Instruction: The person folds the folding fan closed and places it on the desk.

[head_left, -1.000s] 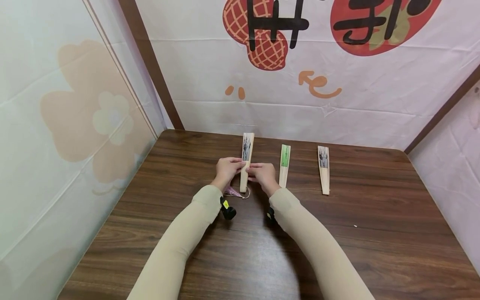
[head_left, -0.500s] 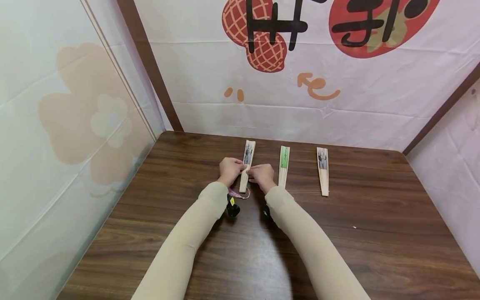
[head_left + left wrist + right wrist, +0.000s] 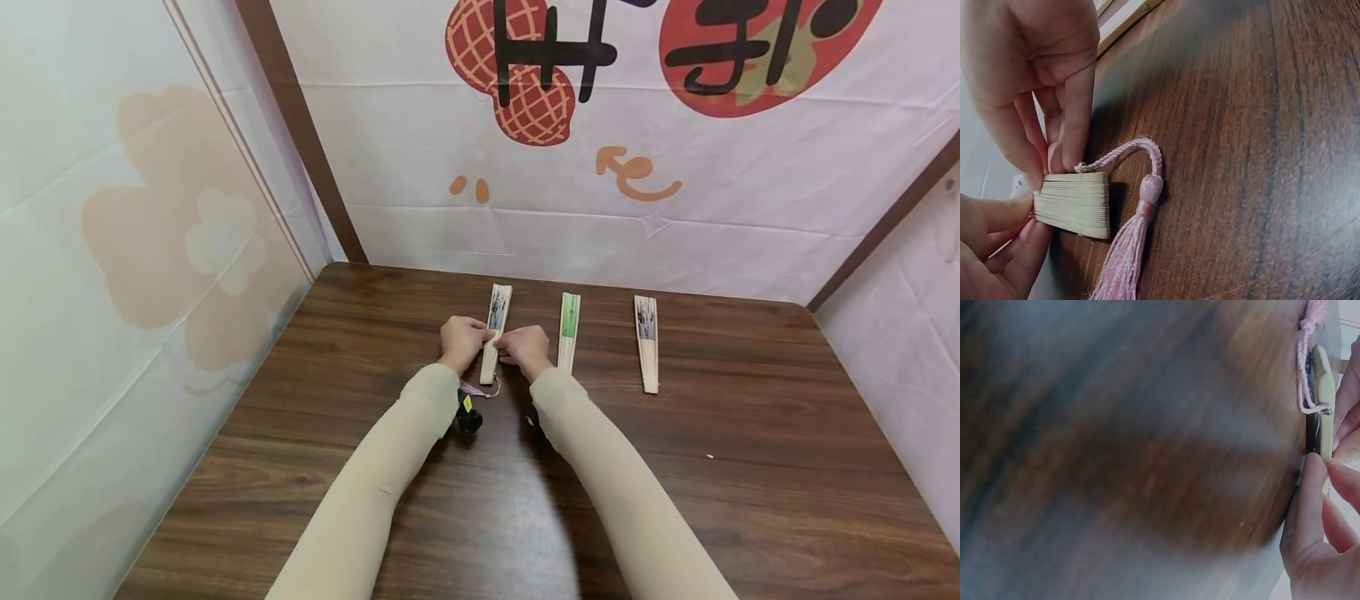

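Observation:
A folded wooden folding fan [image 3: 498,308] with a grey landscape print lies on the brown table, its narrow end toward me. My left hand [image 3: 460,340] pinches its left side near the middle, while my right hand [image 3: 525,347] pinches the right side opposite. Both hands' fingertips meet the stacked fan ribs [image 3: 1079,200] in the left wrist view. From the fan's narrow end a pink tassel [image 3: 1124,269] hangs by a looped cord and lies on the wood. In the right wrist view the fan [image 3: 1324,381] shows edge-on at the right side.
To the right lie a closed green-printed fan [image 3: 569,321], partly behind the right wrist, and another closed grey-printed fan [image 3: 647,342]. A small white scrap [image 3: 710,456] is on the table [image 3: 780,500]. Printed cloth walls [image 3: 420,225] stand behind and at both sides.
The fan's far end has come down and toward me, so the fan now lies lower, level with the other fans. The left arm has shifted slightly right; both hands keep their hold.

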`<state>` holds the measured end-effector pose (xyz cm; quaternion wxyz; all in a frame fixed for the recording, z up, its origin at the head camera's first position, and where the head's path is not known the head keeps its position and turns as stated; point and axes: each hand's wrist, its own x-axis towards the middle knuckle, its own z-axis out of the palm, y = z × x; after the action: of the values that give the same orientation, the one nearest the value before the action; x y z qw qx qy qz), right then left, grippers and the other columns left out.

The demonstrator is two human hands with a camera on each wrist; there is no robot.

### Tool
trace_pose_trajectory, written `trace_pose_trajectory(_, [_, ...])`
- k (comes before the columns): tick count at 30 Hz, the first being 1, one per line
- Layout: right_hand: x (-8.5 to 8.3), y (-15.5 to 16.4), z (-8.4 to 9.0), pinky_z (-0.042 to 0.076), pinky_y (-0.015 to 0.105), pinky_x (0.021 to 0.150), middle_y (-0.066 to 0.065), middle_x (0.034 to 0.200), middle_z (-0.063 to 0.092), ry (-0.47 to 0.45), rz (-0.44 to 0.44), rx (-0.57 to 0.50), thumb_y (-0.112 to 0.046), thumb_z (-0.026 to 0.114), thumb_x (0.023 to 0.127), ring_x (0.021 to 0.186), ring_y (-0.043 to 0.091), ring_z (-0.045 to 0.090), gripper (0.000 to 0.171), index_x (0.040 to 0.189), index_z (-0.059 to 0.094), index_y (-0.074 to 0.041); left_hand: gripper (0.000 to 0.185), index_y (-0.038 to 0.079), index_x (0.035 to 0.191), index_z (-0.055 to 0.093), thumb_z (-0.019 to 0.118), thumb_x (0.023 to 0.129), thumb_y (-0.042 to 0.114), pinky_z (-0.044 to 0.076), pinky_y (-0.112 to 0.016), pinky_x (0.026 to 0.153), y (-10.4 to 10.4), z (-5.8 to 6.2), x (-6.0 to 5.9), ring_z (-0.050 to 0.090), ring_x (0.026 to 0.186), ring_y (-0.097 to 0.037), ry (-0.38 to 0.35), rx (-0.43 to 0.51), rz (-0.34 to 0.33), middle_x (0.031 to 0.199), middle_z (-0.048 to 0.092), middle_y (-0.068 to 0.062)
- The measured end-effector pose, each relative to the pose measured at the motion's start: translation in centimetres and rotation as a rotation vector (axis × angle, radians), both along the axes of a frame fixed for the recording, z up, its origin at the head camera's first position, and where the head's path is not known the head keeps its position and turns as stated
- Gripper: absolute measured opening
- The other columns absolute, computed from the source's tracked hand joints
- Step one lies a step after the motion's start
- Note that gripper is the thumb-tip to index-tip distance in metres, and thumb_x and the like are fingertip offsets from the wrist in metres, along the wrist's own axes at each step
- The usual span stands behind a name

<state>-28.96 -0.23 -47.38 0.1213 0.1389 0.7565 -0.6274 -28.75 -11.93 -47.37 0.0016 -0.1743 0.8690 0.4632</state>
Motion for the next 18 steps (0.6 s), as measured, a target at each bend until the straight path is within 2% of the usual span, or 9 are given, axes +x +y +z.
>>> trace_pose_trajectory(6, [-0.3, 0.3, -0.1, 0.066, 0.028, 0.064, 0.023, 0.097, 0.075, 0.006, 0.005, 0.046, 0.004, 0.073, 0.083, 0.063, 0.016, 0.069, 0.015, 0.097, 0.075, 0.008, 0.017, 0.006, 0.094, 0.08, 0.079, 0.085, 0.02, 0.044, -0.016, 0.051, 0.4, 0.0, 0.0, 0.066, 0.066, -0.011, 0.002, -0.023, -0.002, 0.088, 0.078, -0.011])
trace_pose_trajectory(13, [-0.2, 0.8, 0.0, 0.066, 0.03, 0.066, 0.023, 0.097, 0.075, 0.035, 0.037, 0.089, 0.002, 0.072, 0.085, 0.072, 0.023, 0.074, 0.014, 0.098, 0.076, 0.006, 0.015, 0.006, 0.094, 0.08, 0.078, 0.087, 0.019, 0.047, -0.016, 0.052, 0.4, -0.4, -0.1, 0.071, 0.071, -0.015, 0.002, -0.026, -0.007, 0.088, 0.078, -0.011])
trace_pose_trajectory(15, [-0.2, 1.3, 0.1, 0.066, 0.031, 0.069, 0.024, 0.099, 0.075, 0.044, 0.05, 0.061, 0.001, 0.071, 0.086, 0.076, 0.024, 0.075, 0.016, 0.1, 0.075, 0.007, 0.015, 0.005, 0.094, 0.08, 0.078, 0.087, 0.018, 0.05, -0.018, 0.054, 0.2, -0.4, -0.2, 0.072, 0.072, -0.018, 0.012, -0.029, -0.008, 0.088, 0.078, -0.011])
trace_pose_trajectory(18, [-0.5, 2.8, 0.7, 0.066, 0.034, 0.077, 0.026, 0.104, 0.073, 0.07, 0.044, 0.023, -0.002, 0.069, 0.088, 0.085, 0.03, 0.075, 0.021, 0.106, 0.073, 0.009, 0.016, 0.005, 0.095, 0.08, 0.077, 0.087, 0.018, 0.059, -0.026, 0.068, -0.7, -0.3, -0.1, 0.073, 0.084, -0.022, 0.033, -0.045, -0.007, 0.091, 0.078, -0.012])
